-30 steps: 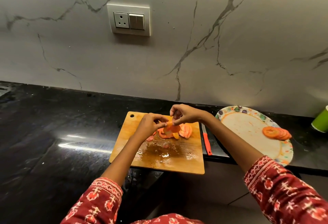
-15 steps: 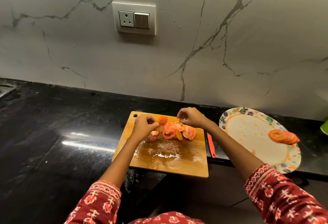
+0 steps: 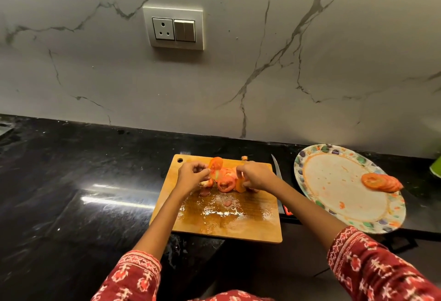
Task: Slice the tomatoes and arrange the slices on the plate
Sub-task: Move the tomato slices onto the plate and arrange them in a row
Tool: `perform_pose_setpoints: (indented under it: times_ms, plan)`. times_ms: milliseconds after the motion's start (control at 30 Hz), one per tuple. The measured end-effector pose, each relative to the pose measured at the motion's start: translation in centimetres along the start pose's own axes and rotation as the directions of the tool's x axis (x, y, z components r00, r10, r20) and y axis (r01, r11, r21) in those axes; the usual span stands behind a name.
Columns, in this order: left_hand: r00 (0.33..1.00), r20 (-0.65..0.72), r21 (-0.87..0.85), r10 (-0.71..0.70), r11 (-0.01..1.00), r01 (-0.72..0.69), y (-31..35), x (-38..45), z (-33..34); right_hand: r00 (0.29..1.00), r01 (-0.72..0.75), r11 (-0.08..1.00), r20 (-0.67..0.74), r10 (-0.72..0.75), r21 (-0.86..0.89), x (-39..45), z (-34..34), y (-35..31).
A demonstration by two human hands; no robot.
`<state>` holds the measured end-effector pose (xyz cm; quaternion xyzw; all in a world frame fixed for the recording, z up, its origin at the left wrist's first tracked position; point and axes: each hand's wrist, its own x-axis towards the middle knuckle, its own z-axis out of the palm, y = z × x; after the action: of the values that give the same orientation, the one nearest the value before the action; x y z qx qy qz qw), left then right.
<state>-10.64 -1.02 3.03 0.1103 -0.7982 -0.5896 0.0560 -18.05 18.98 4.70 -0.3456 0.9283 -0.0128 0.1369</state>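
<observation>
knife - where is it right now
In the head view the knife lies on the black counter right of the cutting board, between it and the patterned plate, blade pointing toward the wall; neither hand touches it.

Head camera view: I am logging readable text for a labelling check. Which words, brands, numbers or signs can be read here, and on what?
None can be read.
Grey wall socket and switch plate: no markings visible.
Round floral-rimmed plate: painted pattern only, no lettering.
Wooden cutting board: bare, wet surface, no brand.
Knife with red handle: no legible mark.
Red patterned sleeves: motifs, not letters.
</observation>
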Motion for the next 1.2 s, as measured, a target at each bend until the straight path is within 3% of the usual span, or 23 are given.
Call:
perform_pose_setpoints:
  times_ms: [133, 300, 467, 633, 733, 867, 1033, 1133, 1200]
  plan:
    - [1.0, 0.023, -0.02, -0.006, 1.0, 0.007, 0.1, 0.1, 0.4, 0.999, 0.036, 0.991, 0.011, -0.038, 0.132, -0.7, -0.9, 0.7]
    - [0.998, 0.061, -0.059, -0.002, 0.998, 0.005, 0.8, 0.9, 1.9, 0.994, 0.047, 0.899, -0.11, 0.002, 0.435, -3.1, -2.3, 2.6]
    - [0.987, 0.159, -0.055, 0.012, 0.998, -0.003, 1.8, 1.2, 5.5, 0.926, 0.1, 0.728, -0.332, 0.182, 0.678, -6.9, -2.6, 6.1]
    - [0.953, 0.294, -0.074, 0.069, 0.996, -0.049, 3.6, 2.0, 9.5, 0.864, -0.035, 0.603, -0.279, 0.42, 0.797, -11.1, -1.9, 9.3]
    - [0.936, 0.338, -0.103, 0.101, 0.992, -0.07, 5.2, 2.9, 12.8, 0.829, -0.085, 0.549, -0.247, 0.502, 0.831, -13.2, -1.6, 11.2]
    - [0.913, 0.391, -0.13, 0.113, 0.989, -0.066, 6.1, 3.5, 16.6, 0.805, -0.177, 0.578, -0.22, 0.55, 0.797, -14.8, -1.9, 14.3]
    - [0.877, 0.465, -0.088, 0.125, 0.992, -0.095, 7.2, 4.3, 22.6, 0.666, -0.407, 0.491, -0.118, 0.737, 0.771, -18.5, -1.5, 21.3]
    - [0.863, 0.491, -0.087, 0.118, 0.993, -0.086, 7.9, 3.9, 25.4, 0.543, -0.476, 0.403, -0.099, 0.834, 0.782, -20.2, -1.6, 24.9]
    - [0.858, 0.503, -0.073, 0.104, 0.994, -0.078, 8.1, 3.6, 27.1, 0.517, -0.509, 0.381, -0.08, 0.852, 0.772, -21.0, -1.5, 27.2]
